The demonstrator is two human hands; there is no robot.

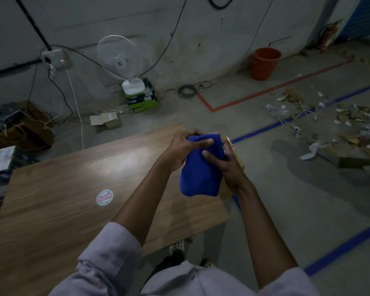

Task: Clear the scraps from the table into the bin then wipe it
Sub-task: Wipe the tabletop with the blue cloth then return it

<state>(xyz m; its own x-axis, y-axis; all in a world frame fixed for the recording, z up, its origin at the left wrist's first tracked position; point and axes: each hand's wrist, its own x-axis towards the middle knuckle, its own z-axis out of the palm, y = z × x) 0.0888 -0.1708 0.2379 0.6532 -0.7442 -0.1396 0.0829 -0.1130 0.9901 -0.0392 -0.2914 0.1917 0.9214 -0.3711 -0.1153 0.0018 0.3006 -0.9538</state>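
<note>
A blue cloth (200, 174) hangs bunched above the right edge of the wooden table (62, 189). My left hand (183, 146) grips its top, with fingers curled over the fabric. My right hand (226, 165) holds the cloth's right side, thumb pressed on the front. Behind the cloth, a brown cardboard box (237, 159) stands against the table's right edge, mostly hidden. A round sticker (104, 197) is on the tabletop. No scraps show on the table surface.
An orange bucket (265, 63) stands by the far wall. Paper and cardboard scraps (340, 122) litter the floor at the right. A white fan (120, 58) sits on stacked boxes behind the table. Cables and a socket (53, 58) are at the left wall.
</note>
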